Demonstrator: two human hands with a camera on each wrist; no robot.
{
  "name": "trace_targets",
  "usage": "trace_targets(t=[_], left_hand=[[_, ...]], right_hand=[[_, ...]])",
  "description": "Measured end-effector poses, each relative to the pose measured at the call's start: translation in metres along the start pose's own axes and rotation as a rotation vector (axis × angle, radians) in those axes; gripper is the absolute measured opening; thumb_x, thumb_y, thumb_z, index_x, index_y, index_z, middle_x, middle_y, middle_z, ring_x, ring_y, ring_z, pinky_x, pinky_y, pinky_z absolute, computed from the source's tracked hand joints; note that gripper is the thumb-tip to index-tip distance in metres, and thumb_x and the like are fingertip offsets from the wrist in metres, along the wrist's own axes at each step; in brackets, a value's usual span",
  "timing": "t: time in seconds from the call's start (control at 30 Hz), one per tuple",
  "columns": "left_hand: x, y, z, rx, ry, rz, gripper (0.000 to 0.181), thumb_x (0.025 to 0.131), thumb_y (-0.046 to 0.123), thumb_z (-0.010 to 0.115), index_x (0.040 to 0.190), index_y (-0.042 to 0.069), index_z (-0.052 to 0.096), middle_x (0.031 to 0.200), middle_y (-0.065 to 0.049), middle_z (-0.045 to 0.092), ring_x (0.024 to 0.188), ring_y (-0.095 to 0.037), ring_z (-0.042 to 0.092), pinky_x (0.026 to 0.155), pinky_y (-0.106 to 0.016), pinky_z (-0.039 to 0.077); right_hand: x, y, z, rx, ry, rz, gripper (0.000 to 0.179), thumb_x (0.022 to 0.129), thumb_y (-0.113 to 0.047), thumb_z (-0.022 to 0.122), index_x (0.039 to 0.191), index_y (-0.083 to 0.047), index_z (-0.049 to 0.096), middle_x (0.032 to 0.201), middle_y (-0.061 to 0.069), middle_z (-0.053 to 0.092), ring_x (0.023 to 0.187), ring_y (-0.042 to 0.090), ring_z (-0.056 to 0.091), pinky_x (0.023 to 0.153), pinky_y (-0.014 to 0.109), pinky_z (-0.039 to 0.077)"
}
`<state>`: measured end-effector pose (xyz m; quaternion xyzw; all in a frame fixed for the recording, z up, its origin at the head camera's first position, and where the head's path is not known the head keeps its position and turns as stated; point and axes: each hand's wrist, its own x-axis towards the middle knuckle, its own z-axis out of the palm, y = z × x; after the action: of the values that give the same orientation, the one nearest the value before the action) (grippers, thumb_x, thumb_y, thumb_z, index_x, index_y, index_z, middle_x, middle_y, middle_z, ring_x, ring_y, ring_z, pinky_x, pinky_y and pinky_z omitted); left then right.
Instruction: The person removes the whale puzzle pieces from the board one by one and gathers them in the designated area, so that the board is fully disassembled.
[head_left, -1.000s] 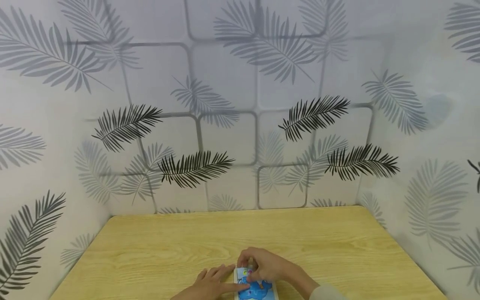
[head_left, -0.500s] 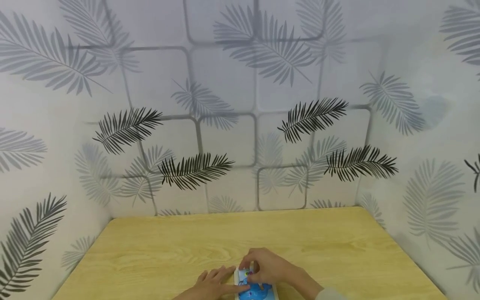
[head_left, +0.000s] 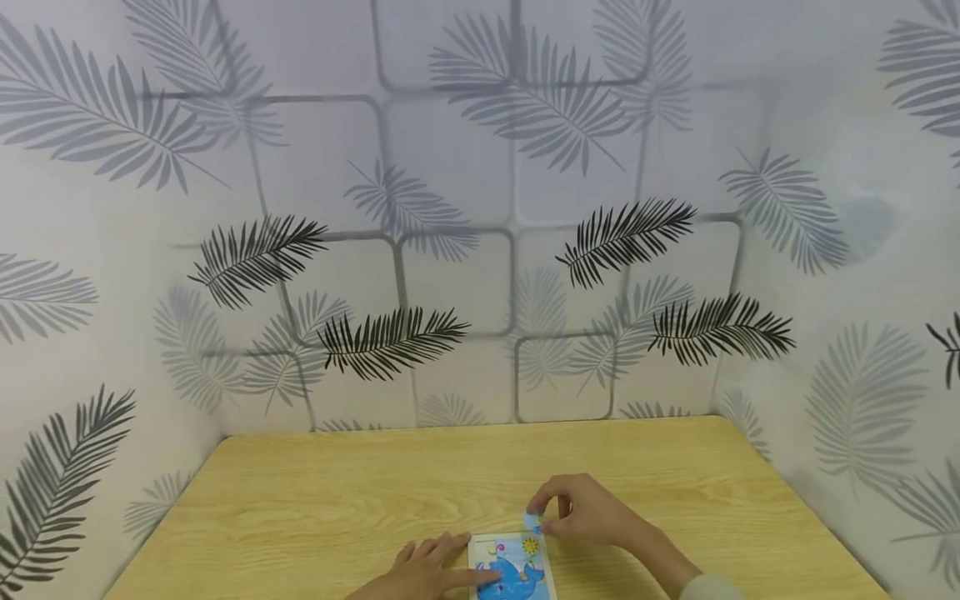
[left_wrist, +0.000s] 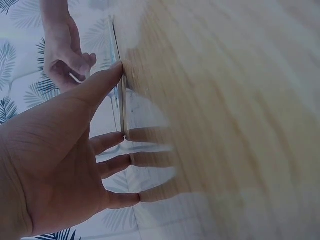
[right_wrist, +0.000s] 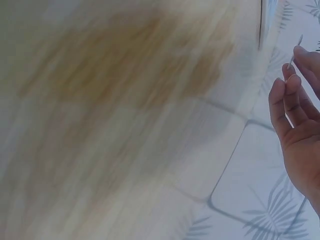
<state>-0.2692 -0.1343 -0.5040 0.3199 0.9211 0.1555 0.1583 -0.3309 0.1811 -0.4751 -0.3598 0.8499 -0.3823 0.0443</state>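
A small jigsaw puzzle (head_left: pixel 528 575) with a blue whale and a yellow sun lies at the table's front edge in the head view. A pale gap shows at its upper left. My left hand (head_left: pixel 420 571) lies beside it with fingers spread; its thumb presses on the whale and a fingertip touches the frame's upper-left corner. My right hand (head_left: pixel 592 512) pinches a light blue puzzle piece (head_left: pixel 532 522) above the puzzle's upper-right corner. Edge-on, the thin puzzle piece (right_wrist: pixel 295 52) also shows between thumb and finger in the right wrist view.
The wood-grain table (head_left: pixel 337 492) reflects the hands in the left wrist view. Pale walls with a leaf pattern (head_left: pixel 450 275) stand behind the table and on both sides.
My right hand has lifted off the puzzle's upper left and moved right, carrying a puzzle piece. The sun and a pale gap are now uncovered. My left hand has stayed in place.
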Motion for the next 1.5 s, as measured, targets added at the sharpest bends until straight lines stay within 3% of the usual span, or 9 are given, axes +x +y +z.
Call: trace_targets(t=[0.27, 0.5, 1.03, 1.33, 1.5], left_hand=[[-0.008, 0.015, -0.008, 0.025, 0.015, 0.010, 0.055, 0.097, 0.060, 0.064, 0.150, 0.056, 0.048, 0.163, -0.008, 0.033, 0.144, -0.047, 0.037, 0.107, -0.074, 0.033], [-0.012, 0.014, -0.010, -0.008, 0.030, 0.063, 0.055, 0.098, 0.056, 0.065, 0.151, 0.052, 0.048, 0.165, -0.015, 0.030, 0.146, -0.053, 0.033, 0.106, -0.078, 0.032], [-0.016, 0.015, -0.014, -0.003, 0.016, 0.075, 0.059, 0.098, 0.052, 0.068, 0.153, 0.049, 0.047, 0.166, -0.015, 0.029, 0.146, -0.054, 0.033, 0.107, -0.077, 0.031], [-0.011, 0.015, -0.013, 0.014, 0.012, 0.022, 0.058, 0.098, 0.053, 0.068, 0.151, 0.048, 0.048, 0.165, -0.011, 0.032, 0.146, -0.049, 0.035, 0.108, -0.074, 0.032], [-0.011, 0.015, -0.013, 0.003, 0.020, 0.010, 0.059, 0.096, 0.054, 0.070, 0.151, 0.047, 0.049, 0.165, -0.008, 0.032, 0.147, -0.050, 0.036, 0.109, -0.075, 0.032]], right_hand=[[-0.033, 0.023, -0.018, -0.008, 0.001, -0.015, 0.016, 0.088, -0.009, 0.082, 0.103, -0.012, 0.079, 0.104, 0.003, 0.075, 0.061, -0.001, 0.048, 0.060, 0.024, 0.051], [-0.048, 0.032, -0.024, 0.008, -0.034, 0.054, 0.015, 0.086, -0.011, 0.084, 0.100, -0.016, 0.080, 0.102, -0.003, 0.074, 0.068, 0.000, 0.050, 0.063, 0.023, 0.050], [-0.049, 0.030, -0.026, -0.007, -0.048, 0.025, 0.015, 0.088, -0.011, 0.083, 0.101, -0.015, 0.076, 0.102, 0.001, 0.069, 0.080, 0.008, 0.057, 0.071, 0.025, 0.053], [-0.040, 0.022, -0.020, 0.102, 0.001, 0.025, 0.025, 0.093, -0.011, 0.077, 0.117, -0.008, 0.073, 0.109, 0.012, 0.070, 0.072, 0.007, 0.059, 0.067, 0.027, 0.055], [-0.027, 0.017, -0.011, 0.207, -0.025, 0.032, 0.031, 0.095, -0.008, 0.074, 0.125, -0.003, 0.070, 0.113, 0.018, 0.068, 0.066, 0.005, 0.056, 0.064, 0.026, 0.055]])
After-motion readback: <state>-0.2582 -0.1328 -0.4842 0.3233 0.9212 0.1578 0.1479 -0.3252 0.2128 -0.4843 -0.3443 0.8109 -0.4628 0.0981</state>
